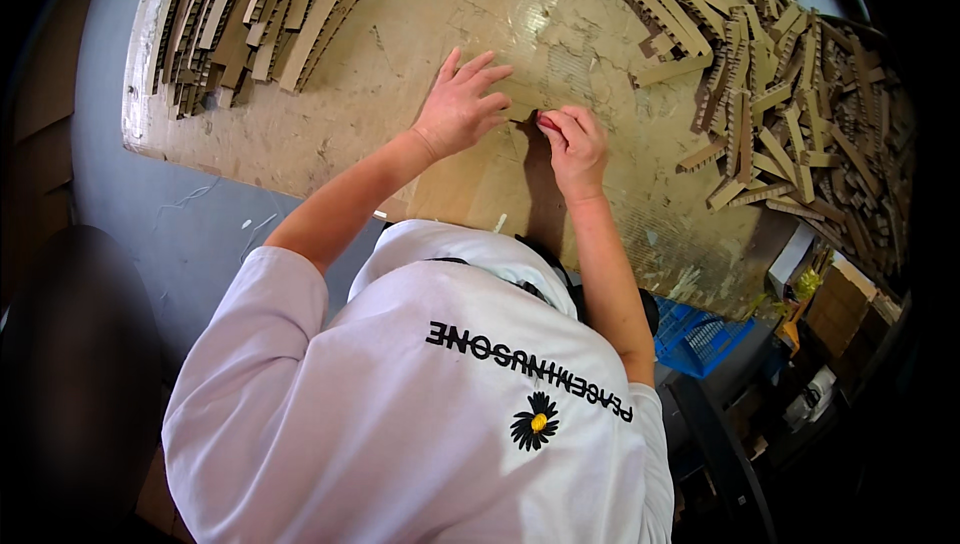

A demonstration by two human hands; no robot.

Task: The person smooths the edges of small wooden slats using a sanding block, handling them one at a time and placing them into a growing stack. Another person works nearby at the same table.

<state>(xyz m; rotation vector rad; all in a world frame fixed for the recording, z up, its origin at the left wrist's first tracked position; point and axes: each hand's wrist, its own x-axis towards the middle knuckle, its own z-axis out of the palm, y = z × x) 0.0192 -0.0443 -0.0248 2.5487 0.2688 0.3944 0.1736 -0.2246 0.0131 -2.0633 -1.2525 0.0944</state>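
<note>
The left hand is spread open, palm down above the surface, with nothing visibly gripped; whether it presses on anything I cannot tell. The right hand is closed around a small red-handled tool, which points toward the left hand's thumb. Stacked corrugated cardboard strips lie left of the left hand; a jumbled heap of cardboard pieces lies right of the right hand

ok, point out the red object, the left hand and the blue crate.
red object [546, 122], head view: exposed red part.
left hand [460, 114], head view: back of the hand.
blue crate [682, 330], head view: visible blue plastic.
</note>
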